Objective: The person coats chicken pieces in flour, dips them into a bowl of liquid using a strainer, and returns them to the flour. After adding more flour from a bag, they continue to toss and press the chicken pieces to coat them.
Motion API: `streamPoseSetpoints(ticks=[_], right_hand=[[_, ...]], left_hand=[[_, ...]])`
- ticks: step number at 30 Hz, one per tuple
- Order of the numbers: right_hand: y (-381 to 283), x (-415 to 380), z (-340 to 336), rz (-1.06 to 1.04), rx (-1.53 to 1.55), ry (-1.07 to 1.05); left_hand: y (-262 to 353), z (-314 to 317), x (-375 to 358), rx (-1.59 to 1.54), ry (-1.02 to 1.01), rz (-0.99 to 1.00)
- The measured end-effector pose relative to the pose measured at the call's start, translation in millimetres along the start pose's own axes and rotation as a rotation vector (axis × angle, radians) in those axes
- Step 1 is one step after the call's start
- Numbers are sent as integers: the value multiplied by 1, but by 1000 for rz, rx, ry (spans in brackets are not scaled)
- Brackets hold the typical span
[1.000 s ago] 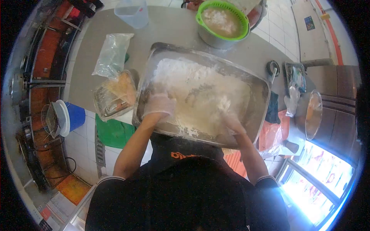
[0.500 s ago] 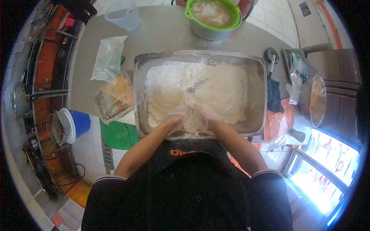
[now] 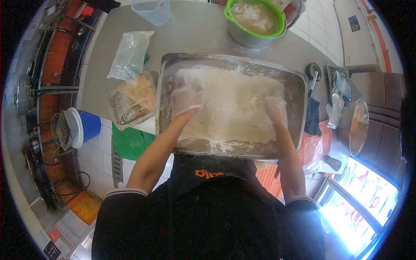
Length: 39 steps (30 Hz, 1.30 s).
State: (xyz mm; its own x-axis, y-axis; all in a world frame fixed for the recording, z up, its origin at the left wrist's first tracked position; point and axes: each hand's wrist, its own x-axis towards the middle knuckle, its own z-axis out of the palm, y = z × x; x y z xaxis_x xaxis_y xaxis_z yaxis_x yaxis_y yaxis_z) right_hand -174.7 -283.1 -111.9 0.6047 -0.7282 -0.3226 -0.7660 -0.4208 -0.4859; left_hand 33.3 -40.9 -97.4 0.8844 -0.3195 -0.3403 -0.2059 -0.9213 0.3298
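Observation:
A large metal tray [image 3: 234, 151] holds a broad bed of pale flour [image 3: 234, 104]. My left hand [image 3: 186, 99], in a clear plastic glove, is at the flour's left side, near the tray's left wall. Its fingers are smeared by motion and partly lost in the white powder. At the right side of the flour is my right hand [image 3: 275, 108], gloved too, its fingertips pointing away from me. Blur and flour hide how its fingers are held, and nothing can be made out in either hand.
Left of the tray are a plastic container [image 3: 125, 108] and a clear bag [image 3: 130, 55]. Behind stand a clear jug [image 3: 154, 13] and a green colander [image 3: 279, 13] in a metal pot. A dark cloth [image 3: 312, 117], orange plastic [image 3: 311, 145] and a metal bowl [image 3: 359, 130] are at right.
My hands have moved apart from the near middle of the tray to its left and right sides. The flour's middle looks flatter, and the view has shifted slightly.

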Motion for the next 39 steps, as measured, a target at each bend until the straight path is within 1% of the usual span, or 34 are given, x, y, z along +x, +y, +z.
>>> streamPoseSetpoints(ticks=[1,2,5,7,8,10,11,14,17,18,20,23,25,26,27,28,29,30,32,33,35,36,37,38,39], right_hand=[[11,13,14,-4,-117,73],[17,23,31,-4,-169,130],[8,30,91,-66,-169,259],[-11,24,120,-162,-79,331],[-21,17,131,-229,-13,402],[-51,6,139,-366,266,477],[-79,-4,122,-340,708,287],[-118,-11,92,42,968,-174],[-79,4,140,221,1303,-256],[-82,0,129,200,1304,-242],[-100,-18,80,164,1309,-211],[-87,-32,34,378,1755,-551],[-92,-37,-3,351,1358,-400],[-89,-39,-14,335,1159,-327],[-73,-34,-11,223,711,-282],[-54,-27,-5,107,342,-225],[-40,-23,7,5,61,-170],[-25,-19,25,-67,-116,-158],[-8,-19,74,-205,-366,-175],[-8,-21,102,-257,-371,-220],[-18,-32,144,-288,-214,-329],[-34,-44,144,-194,134,-295],[-43,-45,130,-219,244,-260],[-52,-46,115,-249,352,-227],[-53,-45,89,-397,227,-201]], left_hand=[[-13,30,12,13,89,23],[-23,56,21,25,176,53],[-26,112,36,-193,416,102],[-27,120,32,-152,258,248],[-28,119,30,-128,184,326],[-24,117,28,-84,74,453],[-16,118,26,-105,40,461],[13,114,14,-340,-78,304],[30,65,4,-718,-338,46],[31,46,-1,-799,-403,-23],[33,19,-13,-903,-513,-143],[12,15,-22,-823,-433,15],[4,-15,-16,-176,-605,383],[4,-20,-16,14,-624,444],[3,-24,-16,202,-637,513],[5,-23,-17,248,-599,469],[8,-17,-20,273,-559,402],[10,-12,-22,296,-520,333],[12,24,-33,292,-437,149],[14,46,-38,244,-416,250],[14,83,-46,150,-373,449],[12,85,-44,69,-359,499],[15,73,-45,16,-357,504],[23,44,-45,17,-362,399],[33,8,-49,40,-366,254]])
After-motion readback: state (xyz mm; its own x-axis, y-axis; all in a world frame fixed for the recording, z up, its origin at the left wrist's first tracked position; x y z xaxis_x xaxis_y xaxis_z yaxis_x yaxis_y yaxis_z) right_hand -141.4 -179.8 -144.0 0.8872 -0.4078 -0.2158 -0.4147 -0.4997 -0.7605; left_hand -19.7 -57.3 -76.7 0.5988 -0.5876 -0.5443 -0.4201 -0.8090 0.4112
